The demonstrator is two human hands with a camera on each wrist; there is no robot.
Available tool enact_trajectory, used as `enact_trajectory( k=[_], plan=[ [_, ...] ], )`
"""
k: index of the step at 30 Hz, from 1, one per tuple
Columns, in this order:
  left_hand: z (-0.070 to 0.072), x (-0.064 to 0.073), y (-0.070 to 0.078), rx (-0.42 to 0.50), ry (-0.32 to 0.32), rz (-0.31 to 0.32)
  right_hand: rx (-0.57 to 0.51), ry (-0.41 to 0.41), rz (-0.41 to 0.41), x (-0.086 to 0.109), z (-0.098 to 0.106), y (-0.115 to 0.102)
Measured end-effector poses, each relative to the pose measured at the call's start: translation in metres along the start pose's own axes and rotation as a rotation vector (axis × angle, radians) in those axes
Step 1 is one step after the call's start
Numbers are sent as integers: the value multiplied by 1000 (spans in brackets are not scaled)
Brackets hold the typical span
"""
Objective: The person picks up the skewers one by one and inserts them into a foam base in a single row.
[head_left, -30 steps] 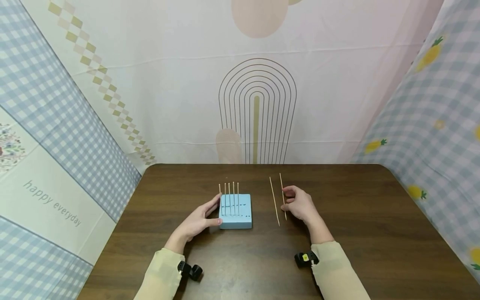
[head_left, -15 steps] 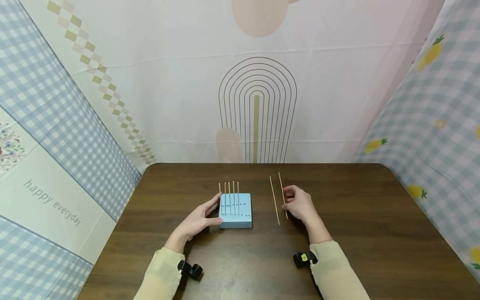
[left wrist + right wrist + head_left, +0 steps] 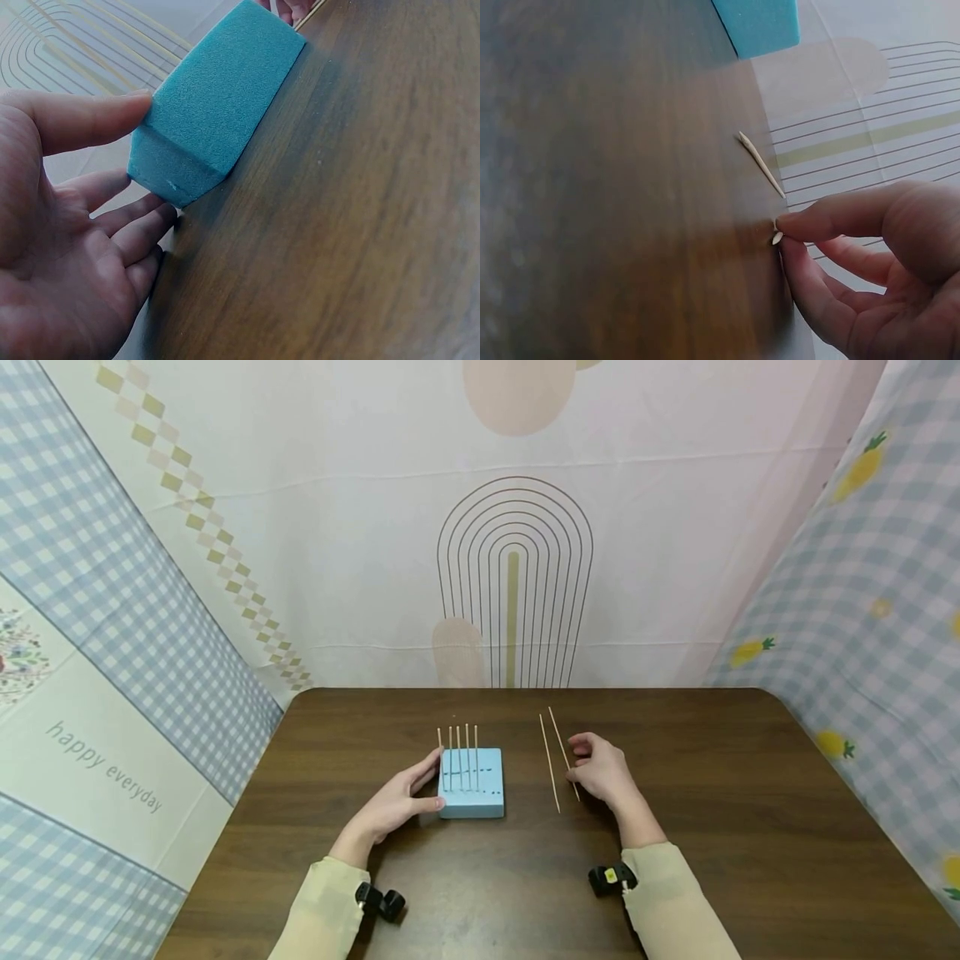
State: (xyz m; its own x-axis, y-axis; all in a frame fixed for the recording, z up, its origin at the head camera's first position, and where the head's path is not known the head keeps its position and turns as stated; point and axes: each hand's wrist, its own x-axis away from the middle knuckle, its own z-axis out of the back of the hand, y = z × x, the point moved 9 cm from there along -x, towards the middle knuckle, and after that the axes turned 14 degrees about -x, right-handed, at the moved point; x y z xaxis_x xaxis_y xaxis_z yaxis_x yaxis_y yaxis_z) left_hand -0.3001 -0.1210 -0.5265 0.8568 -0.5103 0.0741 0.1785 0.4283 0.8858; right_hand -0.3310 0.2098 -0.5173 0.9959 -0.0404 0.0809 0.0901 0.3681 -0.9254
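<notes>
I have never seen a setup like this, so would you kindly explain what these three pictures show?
A person works with bare hands at a brown table. One camera sits on the head; one rides on each wrist. The left hand touches a blue foam block with straight fingers; five thin wooden sticks stand upright in it. The right hand pinches one stick at its near end. Another loose stick lies beside it on the table.
</notes>
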Motion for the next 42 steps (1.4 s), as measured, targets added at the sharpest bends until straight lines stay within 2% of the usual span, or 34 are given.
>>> enact_trajectory(
  k=[16, 26, 34, 42],
  plan=[
    [-1, 1, 1, -7, -4, -15, -39, -18, -22, 2, 2, -1],
    [-2, 1, 0, -9, -5, -11, -194, 2, 17, 3, 0, -13],
    [-1, 1, 1, -8, -2, -9, -380, -56, 35, 7, -17, -31],
    [0, 1, 2, -8, -1, -4, -396, -128, 59, 15, -39, -43]
  ],
)
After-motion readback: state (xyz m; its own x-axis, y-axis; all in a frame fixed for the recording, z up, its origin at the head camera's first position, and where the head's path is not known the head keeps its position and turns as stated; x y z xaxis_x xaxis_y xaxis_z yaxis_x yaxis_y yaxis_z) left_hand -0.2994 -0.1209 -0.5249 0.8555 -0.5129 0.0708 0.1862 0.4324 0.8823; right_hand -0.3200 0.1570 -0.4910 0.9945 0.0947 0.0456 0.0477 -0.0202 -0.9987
